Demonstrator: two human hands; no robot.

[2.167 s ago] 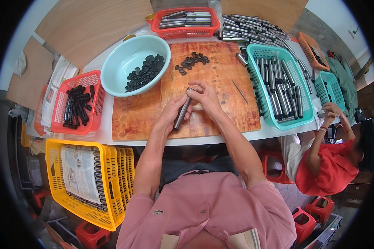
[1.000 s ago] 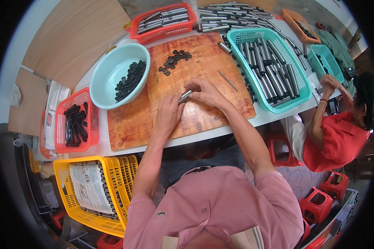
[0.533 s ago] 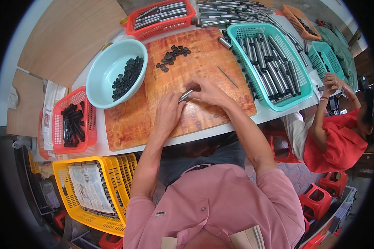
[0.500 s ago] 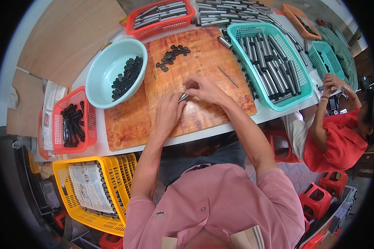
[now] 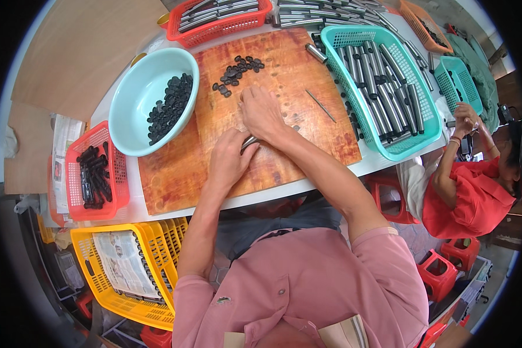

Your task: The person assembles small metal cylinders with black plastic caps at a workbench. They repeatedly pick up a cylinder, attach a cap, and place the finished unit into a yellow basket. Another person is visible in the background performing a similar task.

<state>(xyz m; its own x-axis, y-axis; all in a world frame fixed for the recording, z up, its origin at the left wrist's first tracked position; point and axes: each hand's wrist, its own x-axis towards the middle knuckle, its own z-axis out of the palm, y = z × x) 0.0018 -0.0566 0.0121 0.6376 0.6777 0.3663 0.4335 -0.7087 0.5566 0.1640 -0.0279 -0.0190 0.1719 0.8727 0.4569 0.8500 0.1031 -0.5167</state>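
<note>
My left hand [image 5: 229,156] is closed around a short silver metal tube [image 5: 249,141], low over the stained wooden board [image 5: 296,168]. Only one end of the tube shows past the fingers. My right hand [image 5: 262,113] is just beyond it, back upward, with bent fingers directed at a loose pile of small black caps [image 5: 233,74]. Its fingertips are hidden beneath it, so whether they grip anything does not show. To the right on the board lies a thin metal rod [image 5: 321,105].
A pale aqua basin [image 5: 122,95] holds more black caps. Red basket [image 5: 122,188] with black parts stands left; a turquoise basket [image 5: 397,152] of metal tubes stands right. A yellow crate [image 5: 156,232] is below the table. A person in red [image 5: 464,200] works at the right.
My right hand has left the tube's end and moved away from me toward the black caps. My left hand keeps the tube and has shifted slightly left. The whole view has shifted a little.
</note>
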